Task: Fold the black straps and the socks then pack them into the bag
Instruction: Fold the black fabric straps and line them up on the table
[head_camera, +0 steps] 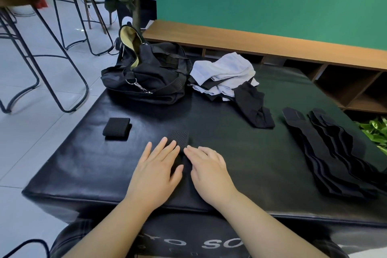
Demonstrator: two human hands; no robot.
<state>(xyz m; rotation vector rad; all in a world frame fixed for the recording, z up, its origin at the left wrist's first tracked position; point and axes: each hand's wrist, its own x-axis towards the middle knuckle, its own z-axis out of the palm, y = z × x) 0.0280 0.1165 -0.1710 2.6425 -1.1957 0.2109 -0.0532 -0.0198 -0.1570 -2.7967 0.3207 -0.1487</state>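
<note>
A black perforated strap lies flat near the front of the black padded mat. My left hand and my right hand both press on it, fingers spread, covering most of it. One folded black strap sits to the left. A pile of several unfolded black straps lies at the right. Pale grey and black socks are heaped at the back, one black sock trailing forward. The black bag stands open at the back left, its yellow lining showing.
Metal-legged stools and tables stand on the tiled floor to the left. A wooden shelf unit runs behind the mat under a green wall. A plant trunk rises behind the bag; green leaves show at the right.
</note>
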